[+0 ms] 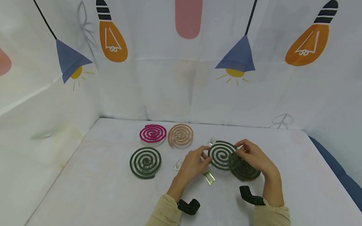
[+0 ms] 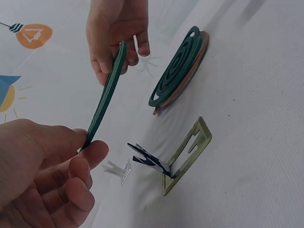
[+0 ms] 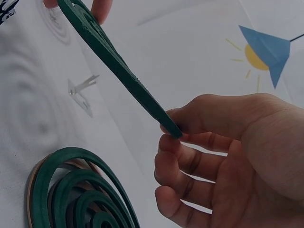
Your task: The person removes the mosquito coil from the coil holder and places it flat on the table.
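Between the two hands a dark green mosquito coil [image 1: 222, 155] is held up off the table, tilted. My left hand [image 1: 194, 163] pinches its left edge between thumb and fingers. The right hand [image 1: 254, 159] pinches the opposite edge, as the right wrist view also shows. Below and to the right lies a stack of coils [image 2: 178, 69], green on top with a brown one underneath. A gold-coloured metal coil stand [image 2: 190, 154] with a raised prong is on the table near the left hand. Behind it is a silver stand [image 2: 118, 172].
At the left lies another green coil [image 1: 145, 162]. Farther back are a magenta coil [image 1: 153, 133] and a tan coil [image 1: 180, 135]. One more small metal stand [image 1: 178, 164] sits by the left wrist. A white cloth with printed lamps [image 1: 235, 56] hangs behind the table.
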Tool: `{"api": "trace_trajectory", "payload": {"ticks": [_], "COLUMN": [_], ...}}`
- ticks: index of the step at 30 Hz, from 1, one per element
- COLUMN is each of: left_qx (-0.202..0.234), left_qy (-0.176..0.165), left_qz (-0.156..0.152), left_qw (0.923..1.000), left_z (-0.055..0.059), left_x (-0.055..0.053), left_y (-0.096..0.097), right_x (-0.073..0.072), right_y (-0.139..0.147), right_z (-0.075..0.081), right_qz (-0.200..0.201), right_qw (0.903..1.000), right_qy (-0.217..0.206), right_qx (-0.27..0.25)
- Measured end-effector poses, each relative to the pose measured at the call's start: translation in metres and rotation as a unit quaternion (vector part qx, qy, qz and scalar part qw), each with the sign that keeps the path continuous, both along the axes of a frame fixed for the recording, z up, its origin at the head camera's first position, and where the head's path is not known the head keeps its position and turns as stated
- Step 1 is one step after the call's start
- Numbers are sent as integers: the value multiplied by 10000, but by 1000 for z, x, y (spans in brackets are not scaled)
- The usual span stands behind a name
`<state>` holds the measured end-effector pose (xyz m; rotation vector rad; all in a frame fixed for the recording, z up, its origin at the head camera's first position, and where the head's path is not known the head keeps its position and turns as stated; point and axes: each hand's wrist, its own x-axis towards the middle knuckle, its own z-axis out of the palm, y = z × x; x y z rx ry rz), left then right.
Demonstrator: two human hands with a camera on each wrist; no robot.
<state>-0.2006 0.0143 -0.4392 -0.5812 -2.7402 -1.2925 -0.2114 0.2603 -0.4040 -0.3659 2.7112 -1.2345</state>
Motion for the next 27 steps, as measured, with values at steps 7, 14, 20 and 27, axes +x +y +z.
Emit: {"api": "trace_trajectory", "payload": {"ticks": [7,14,20,27], "left_qx": [-42,-25,-49,-30], "left_qy": [-9,-46,-110,-251], "left_qz": [-40,-41,14,-90], "left_qw": [10000,10000,9999,9996], "left_z": [1,4,4,-2], "left_x": [-6,-9,-8,-4], "left_y": [5,4,-2,0], "right_x": [-2,-6,-9,-3], "right_y": [4,4,-2,0], "right_z": [6,7,3,-1], "right_qz": [-8,-38,-74,-127], "right_qw": [10000,10000,9998,9994], "right_qy": [-20,-33,-120,-239], "right_qx": [84,82,145,207]}}
